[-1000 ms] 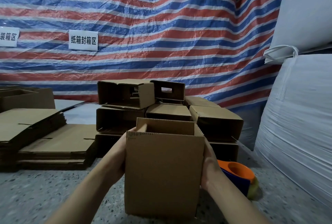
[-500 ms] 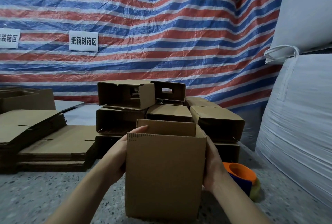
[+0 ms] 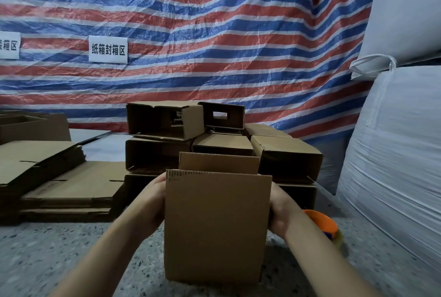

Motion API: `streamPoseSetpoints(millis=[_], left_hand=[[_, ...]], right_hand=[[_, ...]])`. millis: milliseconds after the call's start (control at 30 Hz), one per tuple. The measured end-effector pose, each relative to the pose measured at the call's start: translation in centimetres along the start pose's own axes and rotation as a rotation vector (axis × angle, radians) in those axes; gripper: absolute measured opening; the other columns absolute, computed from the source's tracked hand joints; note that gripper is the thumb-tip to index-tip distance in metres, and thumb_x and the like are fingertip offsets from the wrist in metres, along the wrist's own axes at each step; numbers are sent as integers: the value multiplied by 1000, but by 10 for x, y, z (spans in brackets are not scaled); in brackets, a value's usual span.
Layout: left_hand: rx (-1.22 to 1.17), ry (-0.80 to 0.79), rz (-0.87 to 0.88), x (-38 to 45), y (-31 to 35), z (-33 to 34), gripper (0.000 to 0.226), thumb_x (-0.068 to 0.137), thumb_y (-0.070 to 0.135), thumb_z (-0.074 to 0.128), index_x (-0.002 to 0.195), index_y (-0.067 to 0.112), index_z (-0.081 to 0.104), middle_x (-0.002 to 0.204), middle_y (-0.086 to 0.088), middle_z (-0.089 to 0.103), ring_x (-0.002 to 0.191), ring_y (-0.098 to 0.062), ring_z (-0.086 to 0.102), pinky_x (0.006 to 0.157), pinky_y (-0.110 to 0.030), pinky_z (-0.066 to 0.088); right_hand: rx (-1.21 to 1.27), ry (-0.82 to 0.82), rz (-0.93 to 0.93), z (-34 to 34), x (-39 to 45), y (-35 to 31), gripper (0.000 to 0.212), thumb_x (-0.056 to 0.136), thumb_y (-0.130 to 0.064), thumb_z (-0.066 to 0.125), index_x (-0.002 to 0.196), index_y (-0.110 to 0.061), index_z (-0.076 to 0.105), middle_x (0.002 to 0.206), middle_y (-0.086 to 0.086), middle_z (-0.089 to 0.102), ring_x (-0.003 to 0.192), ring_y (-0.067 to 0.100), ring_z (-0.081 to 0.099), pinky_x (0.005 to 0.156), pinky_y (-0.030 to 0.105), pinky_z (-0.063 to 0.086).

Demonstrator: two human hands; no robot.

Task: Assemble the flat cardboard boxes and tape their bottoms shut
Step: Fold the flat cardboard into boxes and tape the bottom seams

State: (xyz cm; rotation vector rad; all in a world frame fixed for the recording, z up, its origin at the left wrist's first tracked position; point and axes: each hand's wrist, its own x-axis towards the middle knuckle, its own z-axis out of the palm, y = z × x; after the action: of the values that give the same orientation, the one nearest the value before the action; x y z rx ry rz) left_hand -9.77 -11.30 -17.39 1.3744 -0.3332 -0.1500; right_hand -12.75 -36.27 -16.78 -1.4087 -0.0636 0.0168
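Corrugated brown cardboard, matte with a ragged cut edge, forms the box (image 3: 216, 225) standing upright on the speckled floor (image 3: 59, 256); over the last second it has sat slightly lower and nearer. The left hand (image 3: 150, 203) and right hand (image 3: 281, 211) clasp its sides, fingers probably hidden behind. Squared, it seems ready for the orange tape dispenser (image 3: 322, 224) beside it.

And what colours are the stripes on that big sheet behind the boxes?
Red, blue and white stripes run across the sheet, seen best in the head view.
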Motion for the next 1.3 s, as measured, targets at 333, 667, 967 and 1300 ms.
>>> streamPoseSetpoints(millis=[333, 667, 967, 1300], left_hand=[[290, -183, 121, -3, -2, -20, 93, 79, 85, 16, 133, 20, 55, 124, -9, 67, 117, -25, 63, 104, -45, 42], [246, -10, 61, 4, 3, -11, 49, 76, 68, 64, 102, 28, 75, 97, 2, 76, 90, -16, 73, 78, -30, 51], [153, 89, 68, -6, 9, 6, 14, 91, 20, 64, 102, 13, 60, 93, -9, 62, 73, -19, 54, 58, -28, 41], [81, 49, 212, -3, 6, 4, 83, 77, 19, 70, 145, 45, 30, 132, 27, 46, 120, 0, 49, 104, -32, 40]], right_hand=[[15, 35, 0, -2, 6, 6, 20, 102, -23, 49, 95, -9, 62, 74, 6, 69, 62, 17, 68, 53, 28, 54], [74, 53, -7, -4, 6, 10, 28, 102, -32, 48, 108, -11, 65, 79, 7, 72, 70, 20, 71, 59, 32, 57], [87, -50, -53, -6, -8, 7, 59, 89, -70, 47, 117, -25, 70, 114, 10, 75, 105, 26, 72, 82, 38, 54], [51, -102, -136, -6, -12, 3, 81, 80, -28, 67, 152, -40, 30, 139, 12, 55, 114, 32, 67, 92, 44, 57]])
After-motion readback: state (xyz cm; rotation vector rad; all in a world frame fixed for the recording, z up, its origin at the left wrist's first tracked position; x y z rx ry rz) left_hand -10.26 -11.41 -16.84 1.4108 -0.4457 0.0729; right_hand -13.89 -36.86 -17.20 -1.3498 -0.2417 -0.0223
